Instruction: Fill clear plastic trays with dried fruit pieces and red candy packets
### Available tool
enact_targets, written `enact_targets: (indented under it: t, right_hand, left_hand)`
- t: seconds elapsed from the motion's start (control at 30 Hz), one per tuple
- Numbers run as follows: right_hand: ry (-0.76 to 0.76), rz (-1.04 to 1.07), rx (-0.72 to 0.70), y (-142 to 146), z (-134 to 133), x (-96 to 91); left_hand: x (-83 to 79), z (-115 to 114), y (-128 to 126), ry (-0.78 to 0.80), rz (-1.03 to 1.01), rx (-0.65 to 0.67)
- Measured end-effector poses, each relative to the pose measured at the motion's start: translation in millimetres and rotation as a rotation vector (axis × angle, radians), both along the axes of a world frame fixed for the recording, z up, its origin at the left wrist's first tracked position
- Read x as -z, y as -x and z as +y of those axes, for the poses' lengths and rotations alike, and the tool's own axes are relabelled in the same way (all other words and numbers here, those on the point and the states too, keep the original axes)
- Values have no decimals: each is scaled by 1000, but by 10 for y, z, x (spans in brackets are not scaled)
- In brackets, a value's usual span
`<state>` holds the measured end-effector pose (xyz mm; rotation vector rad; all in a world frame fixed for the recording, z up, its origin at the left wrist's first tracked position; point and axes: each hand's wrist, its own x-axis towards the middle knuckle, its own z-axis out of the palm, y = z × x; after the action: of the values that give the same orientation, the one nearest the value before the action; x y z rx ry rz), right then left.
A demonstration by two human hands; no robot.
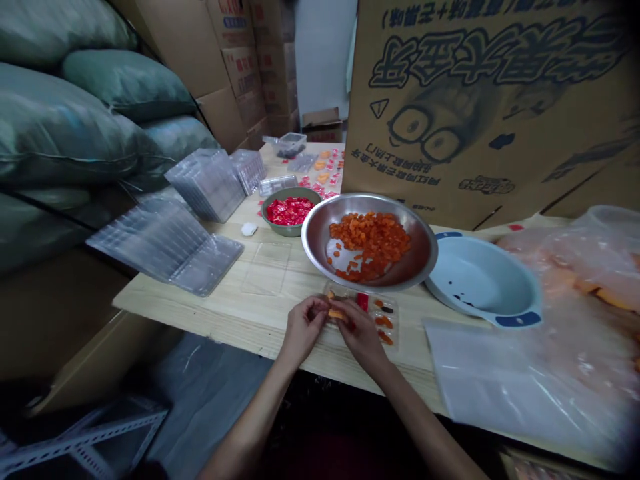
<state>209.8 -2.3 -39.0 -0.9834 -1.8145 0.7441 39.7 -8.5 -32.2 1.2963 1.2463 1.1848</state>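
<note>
Two bare hands meet over a pale wood-grain table (265, 320); clock positions are read about them, twelve o'clock being the far side. The left hand (306, 327) and the right hand (359, 333) have their fingers closed together on a small, pale-orange piece (337, 313), held between the fingertips. Beneath and just to three o'clock lies a shallow, clear plastic compartment tray (395, 337), partly hidden by the right hand; its visible compartments contain a red packet (363, 302), a small dark piece (387, 309) and orange pieces (384, 321). At one o'clock, close by, a wide, round, shiny metal bowl (425, 245) holds a heap of small, glossy orange bits (373, 237). At eleven o'clock, a round, grey-green bowl (285, 231) holds shiny red packets (290, 211). A flat, clear plastic sheet or lid (267, 267) lies at ten o'clock, and farther out that way leans a row of clear plastic trays (160, 243). Between two and three o'clock stands a light-blue plastic basin (493, 277) with dark specks inside.
</note>
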Motion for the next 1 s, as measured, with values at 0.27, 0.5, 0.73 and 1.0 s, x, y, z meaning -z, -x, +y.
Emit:
enact_targets:
  t: [0.27, 0.5, 0.73, 1.0]
  right_hand:
    - [20, -52, 20, -84, -27, 53]
    - [-45, -165, 85, -147, -112, -101]
    - [-141, -353, 88, -293, -80, 49]
    - [-97, -473, 61, -200, 41, 109]
  left_hand:
    - [-72, -102, -26, -295, 439, 111]
    - [-65, -133, -27, -396, 472, 78]
    - [-158, -266, 24, -382, 745, 216]
    - [-113, 313, 627, -189, 756, -198]
